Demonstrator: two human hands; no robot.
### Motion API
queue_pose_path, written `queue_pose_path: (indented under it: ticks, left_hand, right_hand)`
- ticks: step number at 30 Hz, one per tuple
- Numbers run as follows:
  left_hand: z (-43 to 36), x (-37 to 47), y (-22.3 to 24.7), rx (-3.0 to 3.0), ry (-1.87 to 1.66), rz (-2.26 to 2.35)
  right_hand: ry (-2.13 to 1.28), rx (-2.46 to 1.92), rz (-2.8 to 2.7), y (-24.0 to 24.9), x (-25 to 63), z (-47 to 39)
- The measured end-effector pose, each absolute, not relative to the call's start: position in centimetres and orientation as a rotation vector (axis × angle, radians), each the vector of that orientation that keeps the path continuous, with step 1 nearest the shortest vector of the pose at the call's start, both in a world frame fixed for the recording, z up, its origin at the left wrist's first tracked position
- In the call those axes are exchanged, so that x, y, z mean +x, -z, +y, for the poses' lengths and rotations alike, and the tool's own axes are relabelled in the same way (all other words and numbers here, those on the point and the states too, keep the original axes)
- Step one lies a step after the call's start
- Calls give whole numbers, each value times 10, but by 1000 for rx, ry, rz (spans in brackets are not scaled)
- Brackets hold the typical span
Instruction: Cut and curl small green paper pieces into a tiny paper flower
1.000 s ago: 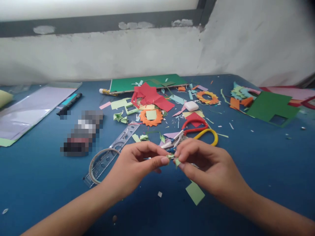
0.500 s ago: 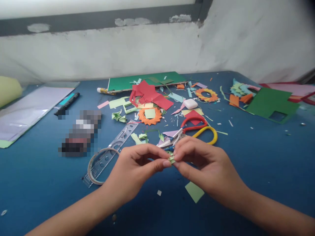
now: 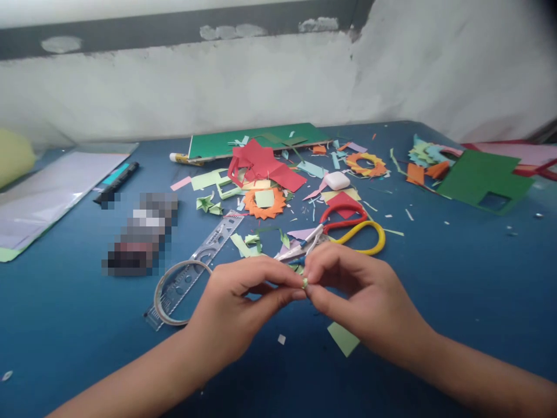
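Note:
Between the fingertips of both hands is a small folded light green paper piece (image 3: 304, 283), mostly hidden by the fingers. My left hand (image 3: 243, 305) pinches it from the left, thumb below and fingers above. From the right, my right hand (image 3: 363, 296) pinches the same piece, its fingertips almost touching those of my left hand. Just behind the hands lie scissors (image 3: 373, 239) with red and yellow handles. A light green paper square (image 3: 343, 338) rests on the table below my right hand.
A clear ruler (image 3: 217, 238) and a tape ring (image 3: 159, 293) lie left of my left hand. Farther back are red paper (image 3: 261, 165), orange paper rings (image 3: 249, 203), a white case (image 3: 337, 180) and a green board (image 3: 256, 139). Cut green paper (image 3: 474, 180) is at the right.
The fingertips have closed in on the green piece, so less of it shows. My left thumb has shifted slightly right and down. The view has moved slightly.

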State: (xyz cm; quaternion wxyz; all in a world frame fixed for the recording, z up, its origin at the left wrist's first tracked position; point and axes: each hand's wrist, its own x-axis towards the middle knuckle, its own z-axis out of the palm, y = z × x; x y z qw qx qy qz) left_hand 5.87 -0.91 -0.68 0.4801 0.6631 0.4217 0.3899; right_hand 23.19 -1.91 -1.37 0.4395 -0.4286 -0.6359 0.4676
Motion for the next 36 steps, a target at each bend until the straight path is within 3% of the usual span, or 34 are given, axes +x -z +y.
queue_pose_path:
  ticks: [20, 36]
  left_hand:
    - [-5, 55, 12, 1973, -875, 894]
    - [-3, 58, 9, 1146, -864, 904]
  right_hand:
    - [-1505, -1233, -1438, 17, 230, -13]
    - [-1720, -1065, -1317, 19, 234, -19]
